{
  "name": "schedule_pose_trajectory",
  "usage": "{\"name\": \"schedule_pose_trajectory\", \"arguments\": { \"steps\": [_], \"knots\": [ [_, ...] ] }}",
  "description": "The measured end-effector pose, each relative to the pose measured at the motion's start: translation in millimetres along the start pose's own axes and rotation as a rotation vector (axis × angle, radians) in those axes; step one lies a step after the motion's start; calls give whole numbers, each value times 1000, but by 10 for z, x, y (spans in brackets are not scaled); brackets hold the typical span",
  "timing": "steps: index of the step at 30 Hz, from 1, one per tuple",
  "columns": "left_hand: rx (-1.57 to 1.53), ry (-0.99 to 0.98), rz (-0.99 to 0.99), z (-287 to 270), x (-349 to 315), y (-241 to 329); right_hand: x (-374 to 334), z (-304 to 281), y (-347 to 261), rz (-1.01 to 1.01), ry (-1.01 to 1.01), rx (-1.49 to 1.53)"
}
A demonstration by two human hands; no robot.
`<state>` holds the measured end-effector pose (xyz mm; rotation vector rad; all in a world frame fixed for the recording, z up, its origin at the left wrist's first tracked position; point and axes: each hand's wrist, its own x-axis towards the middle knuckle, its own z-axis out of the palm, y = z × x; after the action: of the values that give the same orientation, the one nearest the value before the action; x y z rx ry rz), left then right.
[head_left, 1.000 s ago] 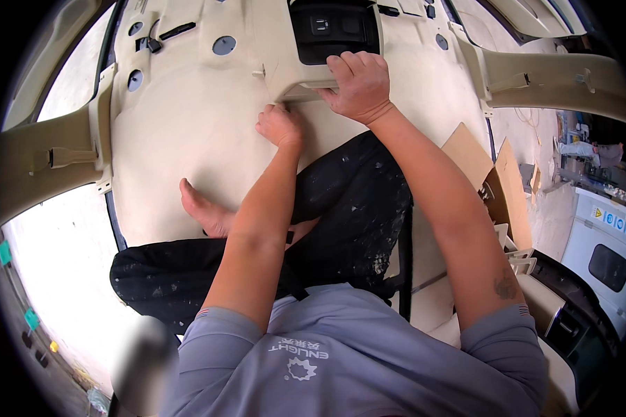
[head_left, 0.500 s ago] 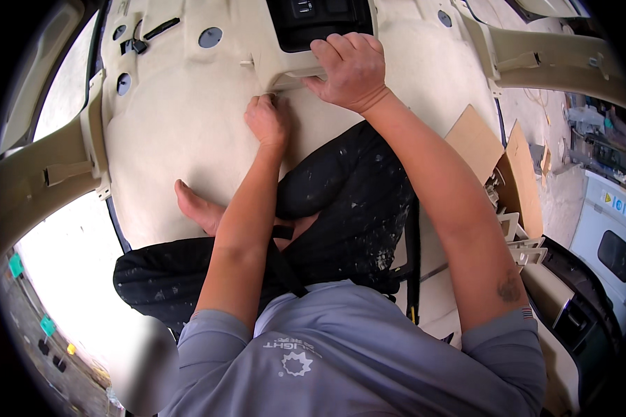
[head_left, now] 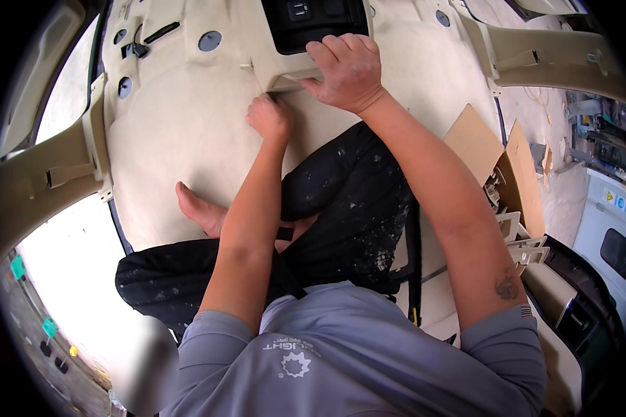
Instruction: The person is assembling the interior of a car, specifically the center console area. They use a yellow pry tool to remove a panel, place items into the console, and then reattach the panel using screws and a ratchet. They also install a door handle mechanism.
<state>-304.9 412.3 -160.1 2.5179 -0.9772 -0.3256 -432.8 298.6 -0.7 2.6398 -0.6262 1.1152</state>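
In front of me stands a beige centre console (head_left: pixel 275 66) with a black recessed panel (head_left: pixel 313 24) in its top. My right hand (head_left: pixel 348 69) is closed round the console's near edge, fingers over the top and thumb below. Beside the console's lower left corner, my left hand (head_left: pixel 269 117) is curled low against the beige carpet (head_left: pixel 181 132). Its fingertips are turned away, so anything they pinch is hidden. A small beige tab (head_left: pixel 246 66) sticks out at the console's left side.
My crossed legs in black trousers (head_left: pixel 348 194) fill the space before the console. An opened cardboard box (head_left: pixel 525 177) with beige plastic parts stands at right. A black connector with cable (head_left: pixel 139 50) lies far left. Beige trim pillars (head_left: pixel 59 174) border the floor.
My left hand has shifted slightly right and its fingers are tucked in more by the console's corner. The right hand keeps its grip, and the view has moved a little.
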Motion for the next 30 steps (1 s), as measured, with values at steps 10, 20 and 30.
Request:
{"name": "schedule_pose_trajectory", "arguments": {
  "steps": [10,20,30],
  "knots": [
    [-93,24,-105,-28,-87,34,8,-13,-10,6,13,-9],
    [76,38,-250,71,16,268,24,-8,-33,15,31,-6],
    [-79,-69,-135,190,-231,610,58,-40,-60,20,18,-4]
  ]
}}
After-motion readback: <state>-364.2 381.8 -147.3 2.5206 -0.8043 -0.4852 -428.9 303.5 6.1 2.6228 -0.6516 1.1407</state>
